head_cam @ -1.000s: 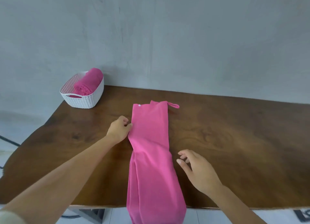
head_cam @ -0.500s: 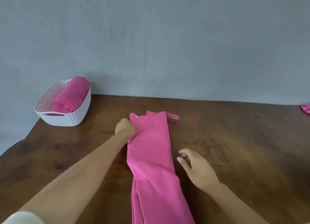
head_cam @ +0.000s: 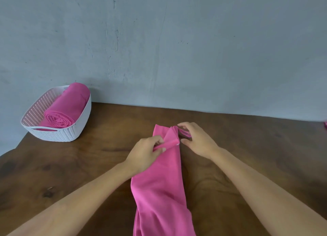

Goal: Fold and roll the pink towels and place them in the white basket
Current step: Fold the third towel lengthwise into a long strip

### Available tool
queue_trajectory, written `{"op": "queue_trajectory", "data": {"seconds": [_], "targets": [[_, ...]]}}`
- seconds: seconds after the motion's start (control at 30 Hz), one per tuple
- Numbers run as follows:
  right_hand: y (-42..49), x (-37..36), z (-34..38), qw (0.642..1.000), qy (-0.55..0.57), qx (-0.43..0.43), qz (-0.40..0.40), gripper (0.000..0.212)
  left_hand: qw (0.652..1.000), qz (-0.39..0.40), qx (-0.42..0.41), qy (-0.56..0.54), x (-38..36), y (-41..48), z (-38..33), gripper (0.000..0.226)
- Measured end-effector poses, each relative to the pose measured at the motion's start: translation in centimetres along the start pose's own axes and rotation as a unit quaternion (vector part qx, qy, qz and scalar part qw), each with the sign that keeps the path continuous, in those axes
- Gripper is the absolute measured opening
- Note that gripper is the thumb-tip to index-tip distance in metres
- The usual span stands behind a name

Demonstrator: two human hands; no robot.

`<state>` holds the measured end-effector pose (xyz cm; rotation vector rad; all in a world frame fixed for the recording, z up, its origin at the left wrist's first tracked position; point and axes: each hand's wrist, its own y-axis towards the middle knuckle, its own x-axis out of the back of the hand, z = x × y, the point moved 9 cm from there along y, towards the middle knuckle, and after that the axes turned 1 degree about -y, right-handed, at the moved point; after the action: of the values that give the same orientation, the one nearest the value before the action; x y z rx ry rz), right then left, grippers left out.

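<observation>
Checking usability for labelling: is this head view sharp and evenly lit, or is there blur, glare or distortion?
Head view: soft even light, no glare on the table; faint shadow under the right hand; basket and towel sharp; towel end by the left hand slightly smeared; the table's far edge runs tilted.

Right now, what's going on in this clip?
A person stands at a wooden table, working on a long folded pink towel. Both hands are at its far end. The left hand pinches the turned-over edge and the right hand curls over the far right corner, so only the first bit of a roll is formed. The rest of the towel lies flat. One rolled towel already sits in the white basket at the table's far left.
</observation>
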<state>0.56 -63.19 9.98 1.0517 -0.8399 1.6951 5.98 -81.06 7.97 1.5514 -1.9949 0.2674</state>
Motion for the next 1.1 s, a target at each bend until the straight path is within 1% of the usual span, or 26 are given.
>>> {"op": "queue_trajectory", "data": {"seconds": [0.1,0.2,0.27,0.43,0.53,0.6,0.73,0.83,0.97,1.03,1.1], "targets": [[2.9,-1.0,1.2,0.993,-0.055,0.032,0.097,0.065,0.999,0.023,-0.006,-0.039,-0.7,0.1,-0.1,0.008],[4.9,-1.8,1.4,0.98,-0.101,0.032,0.168,0.066,0.995,0.026,0.001,-0.093,-0.6,0.6,0.3,0.008],[5.7,-2.1,0.9,0.975,-0.114,0.02,0.189,0.061,0.991,0.035,0.009,-0.13,-0.3,1.0,0.7,0.007],[6.6,-2.5,-0.4,0.981,-0.107,0.027,0.162,0.04,0.976,0.033,0.026,-0.213,1.2,2.0,1.6,0.006],[6.4,-2.3,-0.9,0.987,-0.1,0.028,0.126,0.027,0.97,0.042,0.051,-0.234,1.9,3.0,3.1,0.013],[5.9,-2.0,-1.3,0.991,-0.077,0.02,0.111,0.022,0.974,0.054,0.062,-0.209,2.0,4.0,4.5,0.02],[4.6,-1.7,-2.3,0.996,-0.017,-0.007,0.089,0.02,0.991,0.049,0.06,-0.108,2.0,6.6,6.7,0.017],[3.8,-2.5,-3.3,0.996,0.04,-0.036,0.076,0.019,0.995,0.058,0.059,-0.048,0.9,8.4,7.7,0.024],[3.1,-2.8,-3.9,0.993,0.099,-0.037,0.044,0.028,0.994,0.086,0.06,-0.032,-1.3,9.8,8.0,0.033],[2.6,-2.7,-3.8,0.99,0.129,-0.042,0.041,0.026,0.994,0.093,0.06,-0.018,-1.9,10.5,8.0,0.036],[2.2,-2.7,-3.7,0.988,0.146,-0.042,0.04,0.02,0.992,0.112,0.052,-0.014,-2.5,11.4,8.2,0.044]]}}
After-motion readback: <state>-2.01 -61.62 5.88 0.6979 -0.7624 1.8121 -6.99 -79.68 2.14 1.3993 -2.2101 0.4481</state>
